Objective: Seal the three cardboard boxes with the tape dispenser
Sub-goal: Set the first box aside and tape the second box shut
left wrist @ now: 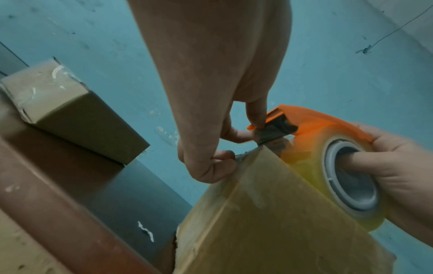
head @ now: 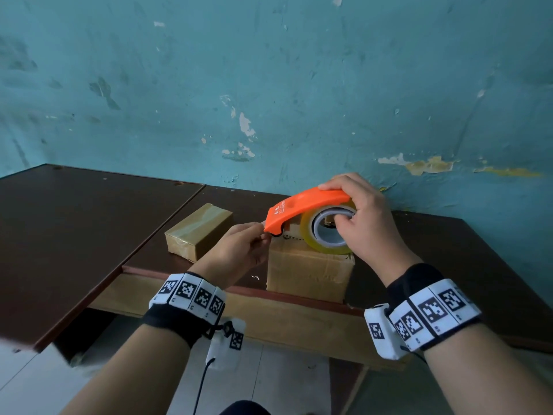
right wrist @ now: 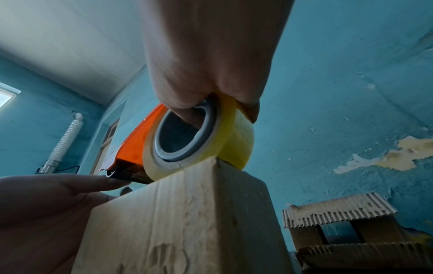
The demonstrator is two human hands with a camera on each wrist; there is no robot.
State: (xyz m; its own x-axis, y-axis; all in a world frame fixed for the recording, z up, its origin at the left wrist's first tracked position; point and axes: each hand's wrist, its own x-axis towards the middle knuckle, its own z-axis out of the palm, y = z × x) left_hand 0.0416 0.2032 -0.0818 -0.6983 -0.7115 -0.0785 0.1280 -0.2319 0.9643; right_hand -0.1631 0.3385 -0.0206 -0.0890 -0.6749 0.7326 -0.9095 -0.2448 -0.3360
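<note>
Taping begins on the near box (head: 309,269) at the table (head: 89,235) edge. The right hand (head: 363,218) grasps the orange tape dispenser (head: 302,209), resting on that box; the left hand (head: 239,250) pinches tape at its nose. Next, probably: press the end down, draw across. Count: one dispenser, three boxes, namely a wrapped box (head: 199,232) behind and an open box (right wrist: 346,233) at right.

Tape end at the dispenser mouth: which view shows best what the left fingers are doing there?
Left wrist view. It looks straight at the left hand pinching the tape end below the orange tape dispenser. The head view shows the fingers meeting the dispenser tip, tape itself unclear. The right wrist view shows only straight fingers under the mouth, beside the box.
</note>
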